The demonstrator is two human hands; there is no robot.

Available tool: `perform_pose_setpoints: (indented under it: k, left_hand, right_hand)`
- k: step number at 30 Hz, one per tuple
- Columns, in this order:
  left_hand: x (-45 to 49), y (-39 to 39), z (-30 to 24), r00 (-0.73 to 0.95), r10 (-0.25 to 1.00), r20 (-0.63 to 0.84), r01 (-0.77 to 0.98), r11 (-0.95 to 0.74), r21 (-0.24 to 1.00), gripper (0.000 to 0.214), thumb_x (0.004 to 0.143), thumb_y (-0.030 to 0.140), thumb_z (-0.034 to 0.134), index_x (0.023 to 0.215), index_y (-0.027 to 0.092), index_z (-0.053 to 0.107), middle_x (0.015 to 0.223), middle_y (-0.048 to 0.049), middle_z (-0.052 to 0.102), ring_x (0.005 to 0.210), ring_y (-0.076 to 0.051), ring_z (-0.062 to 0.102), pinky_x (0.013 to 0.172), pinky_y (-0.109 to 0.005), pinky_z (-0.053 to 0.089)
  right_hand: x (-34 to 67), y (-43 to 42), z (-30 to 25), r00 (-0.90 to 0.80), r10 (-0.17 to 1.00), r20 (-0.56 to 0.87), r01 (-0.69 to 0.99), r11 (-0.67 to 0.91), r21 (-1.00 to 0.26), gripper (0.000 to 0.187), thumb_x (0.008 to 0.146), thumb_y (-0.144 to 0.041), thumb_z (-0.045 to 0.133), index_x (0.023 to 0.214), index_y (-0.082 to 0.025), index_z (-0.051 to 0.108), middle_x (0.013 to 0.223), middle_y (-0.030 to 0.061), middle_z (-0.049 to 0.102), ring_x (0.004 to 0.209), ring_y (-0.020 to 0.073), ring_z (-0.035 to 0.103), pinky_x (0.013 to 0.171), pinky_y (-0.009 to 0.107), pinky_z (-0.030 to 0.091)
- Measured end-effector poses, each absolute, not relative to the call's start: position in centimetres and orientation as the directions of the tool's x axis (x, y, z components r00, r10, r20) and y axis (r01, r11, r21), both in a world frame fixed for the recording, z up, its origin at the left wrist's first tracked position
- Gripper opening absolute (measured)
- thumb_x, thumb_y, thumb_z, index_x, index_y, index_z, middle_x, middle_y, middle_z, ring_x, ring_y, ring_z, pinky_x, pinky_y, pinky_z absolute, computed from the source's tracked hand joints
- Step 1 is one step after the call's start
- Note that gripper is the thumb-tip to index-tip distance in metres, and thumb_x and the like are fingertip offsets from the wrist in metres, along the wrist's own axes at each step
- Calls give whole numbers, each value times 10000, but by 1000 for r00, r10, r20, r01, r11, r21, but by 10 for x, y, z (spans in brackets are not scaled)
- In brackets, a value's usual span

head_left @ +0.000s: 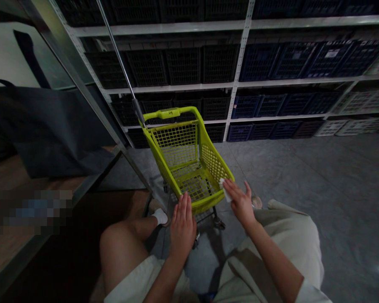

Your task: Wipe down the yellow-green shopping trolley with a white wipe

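A small yellow-green plastic shopping cart with grid sides stands upright on the floor between my legs, its basket holding nothing that I can see. At the basket's near left corner lies my left hand, fingers stretched out along the rim. My right hand presses a white wipe or cloth against the near right corner, the thumb held apart. Part of the wipe is hidden under the fingers. From the left end of the cart's handle a thin metal pole rises up and leftward.
White metal shelves packed with black, blue and pale plastic crates span the back. On the left is a metal-framed wooden table with a dark bag on it. Grey floor extends to the right.
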State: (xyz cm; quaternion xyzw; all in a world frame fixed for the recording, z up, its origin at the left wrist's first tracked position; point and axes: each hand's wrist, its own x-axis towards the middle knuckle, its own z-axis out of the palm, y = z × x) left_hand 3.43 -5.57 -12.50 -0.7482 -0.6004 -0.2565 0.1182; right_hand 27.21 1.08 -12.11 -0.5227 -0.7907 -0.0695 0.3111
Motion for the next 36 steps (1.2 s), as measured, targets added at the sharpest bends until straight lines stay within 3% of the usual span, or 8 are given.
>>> perform_pose_setpoints:
  k: [5,12,16,22,26,32,36]
  left_hand:
    - [45,-56,-122,114,852,510,951,-242,191,808,865,57,454,1575,121,74,1598,-169,325,1502,-275,248,1159,-484,382]
    - [45,-54,-132,90,835,543,955,-227,189,796,872,57,427,1578,137,67,1578,-159,369,1499,-252,262,1165,-463,374]
    - [36,-54,-132,114,832,543,966,-220,133,770,894,69,416,1581,152,77,1568,-151,391,1480,-250,312,1154,-455,385]
    - [36,-54,-127,129,836,534,966,-227,122,760,921,99,430,1582,146,58,1568,-165,384,1468,-271,335,1141,-461,400]
    - [44,-55,-125,119,834,539,956,-243,164,790,906,87,444,1583,154,41,1588,-164,348,1484,-277,297,1153,-477,388]
    - [47,-55,-130,93,833,545,949,-240,205,821,877,64,424,1582,156,15,1594,-160,336,1500,-267,257,1160,-483,378]
    - [38,-54,-133,109,828,550,959,-234,161,795,891,72,415,1584,161,35,1579,-149,371,1489,-252,288,1153,-467,386]
  right_hand:
    - [262,12,-122,-110,820,561,907,314,-281,761,683,37,390,1386,-220,526,1440,73,563,1366,201,490,1215,534,85]
    - [155,-44,-121,-316,757,572,761,562,-323,794,713,30,384,1479,-178,398,1495,76,502,1422,143,404,1229,424,82]
    - [180,-33,-120,-420,706,571,731,636,-248,840,683,41,377,1485,-205,397,1479,70,523,1408,148,426,1233,463,28]
    - [279,17,-125,-217,773,596,880,419,-223,849,659,39,395,1456,-249,453,1446,71,559,1376,195,477,1212,544,100]
    - [270,14,-127,-126,797,591,901,342,-268,839,668,36,401,1457,-245,455,1440,80,564,1369,207,486,1207,550,130]
    - [170,-38,-124,-284,764,579,774,539,-331,821,706,29,392,1495,-200,388,1490,79,509,1411,161,426,1226,454,128]
    - [166,-41,-119,-407,721,561,734,624,-269,856,697,25,403,1519,-207,350,1486,71,515,1400,159,439,1233,455,115]
